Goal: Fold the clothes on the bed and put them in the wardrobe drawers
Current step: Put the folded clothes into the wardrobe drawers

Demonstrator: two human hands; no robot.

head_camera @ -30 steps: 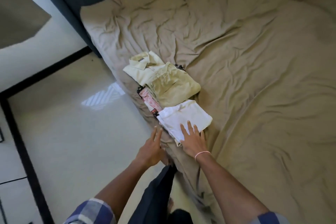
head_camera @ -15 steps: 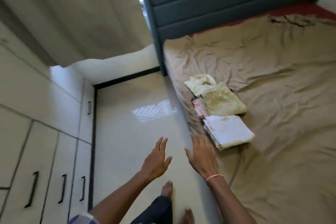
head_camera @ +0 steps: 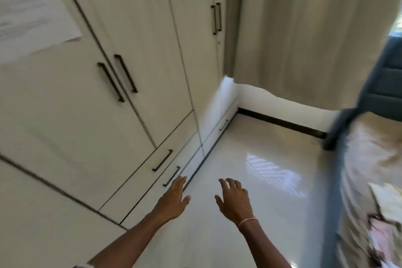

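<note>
A cream wardrobe (head_camera: pixel 134 54) with black bar handles fills the left. Two low drawers (head_camera: pixel 152 172) sit shut at its base, each with a black handle. My left hand (head_camera: pixel 174 200) hovers empty, fingers spread, just right of the lower drawer's handle (head_camera: pixel 171 176). Further right, my right hand (head_camera: pixel 233 200), with a pink wrist band, is also empty and spread above the floor. The folded clothes (head_camera: pixel 385 220) lie blurred on the bed (head_camera: pixel 369 159) at the right edge, away from both hands.
Glossy pale floor tiles (head_camera: pixel 261 169) stretch between wardrobe and bed. A beige curtain (head_camera: pixel 304 28) hangs at the back above a dark skirting strip. A grey-blue headboard (head_camera: pixel 382 85) stands at the far right. A white paper sheet (head_camera: pixel 32 11) is stuck on the wardrobe door.
My view has swung left from the bed to the wardrobe. Both hands left the white folded garment on the bed and now hover empty over the floor by the low drawers.
</note>
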